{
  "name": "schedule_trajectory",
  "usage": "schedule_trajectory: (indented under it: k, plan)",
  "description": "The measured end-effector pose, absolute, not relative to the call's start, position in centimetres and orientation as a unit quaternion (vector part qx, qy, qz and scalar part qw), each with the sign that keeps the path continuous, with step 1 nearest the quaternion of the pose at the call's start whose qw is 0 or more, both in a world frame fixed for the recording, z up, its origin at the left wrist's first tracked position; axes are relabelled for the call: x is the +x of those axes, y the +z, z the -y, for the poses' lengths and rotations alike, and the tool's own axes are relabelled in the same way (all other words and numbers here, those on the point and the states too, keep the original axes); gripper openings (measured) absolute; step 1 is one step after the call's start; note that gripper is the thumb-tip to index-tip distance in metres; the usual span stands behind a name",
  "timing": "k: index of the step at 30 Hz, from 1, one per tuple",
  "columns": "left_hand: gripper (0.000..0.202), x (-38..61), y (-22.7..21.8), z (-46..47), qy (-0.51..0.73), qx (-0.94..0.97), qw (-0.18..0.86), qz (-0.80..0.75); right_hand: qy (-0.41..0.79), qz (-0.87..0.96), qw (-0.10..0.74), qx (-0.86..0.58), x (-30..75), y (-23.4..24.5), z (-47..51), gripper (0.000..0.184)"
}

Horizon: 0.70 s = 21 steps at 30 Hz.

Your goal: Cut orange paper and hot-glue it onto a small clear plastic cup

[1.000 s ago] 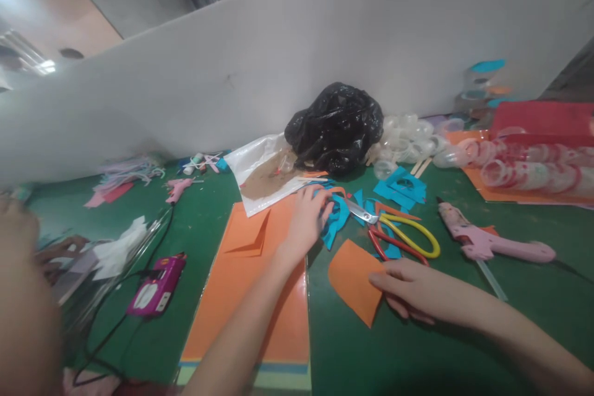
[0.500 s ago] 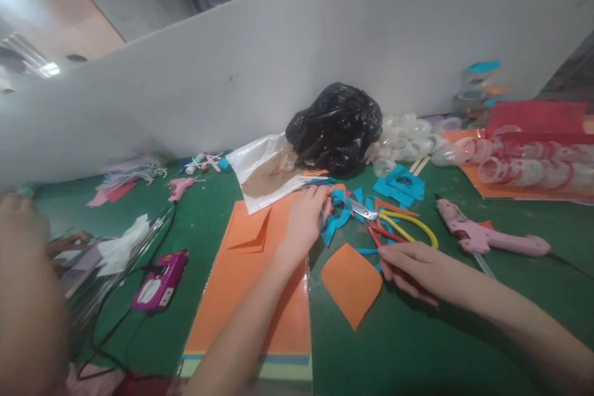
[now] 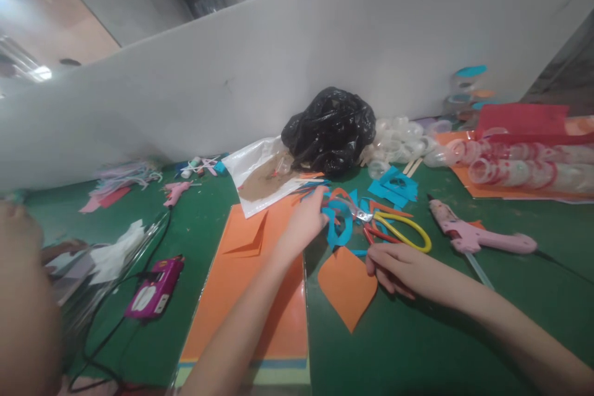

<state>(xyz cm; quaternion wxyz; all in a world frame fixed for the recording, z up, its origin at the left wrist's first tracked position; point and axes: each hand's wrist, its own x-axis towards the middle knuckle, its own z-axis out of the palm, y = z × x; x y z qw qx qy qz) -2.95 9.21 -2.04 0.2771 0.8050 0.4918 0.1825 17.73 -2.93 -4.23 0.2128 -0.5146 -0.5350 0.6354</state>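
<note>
Orange cutout [image 3: 348, 291] lies at the curled right hand [image 3: 398, 267], left hand [image 3: 302, 223] outstretched.

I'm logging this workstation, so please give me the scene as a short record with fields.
Left hand: at blue cut-paper scraps, fingertips partly hidden
Right hand: beside a flat, pointed orange paper piece, contact unclear
Cutting tool: metal scissors with red and yellow handles, beyond right hand
Under left forearm: large orange paper sheet
Far right: pale-pink glue gun
Back: crumpled black plastic bag
Surface: green tabletop
</note>
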Motion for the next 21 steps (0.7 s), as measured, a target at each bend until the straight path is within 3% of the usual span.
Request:
schedule_trajectory:
  k: [6, 9, 15, 21]
  plan:
    - [0.044, -0.7, 0.5, -11.9, 0.223, 0.786, 0.286, -0.501, 0.634, 0.540, 0.211, -0.511, 17.4, -3.3, 3.3, 0.045]
    - [0.041, 1.1, 1.1, -13.6, 0.221, 0.825, 0.210, -0.476, 0.629, 0.550, 0.195, -0.514, 17.2, -2.6, 3.5, 0.040]
    - [0.054, 3.8, 1.2, -15.4, 0.060, 0.876, 0.219, -0.426, 0.621, 0.564, 0.189, -0.511, 17.7, -2.5, 3.4, 0.035]
    - [0.062, 4.3, 5.9, -14.6, -0.119, 0.890, 0.249, -0.362, 0.629, 0.561, 0.190, -0.504, 18.5, -2.3, 3.2, 0.039]
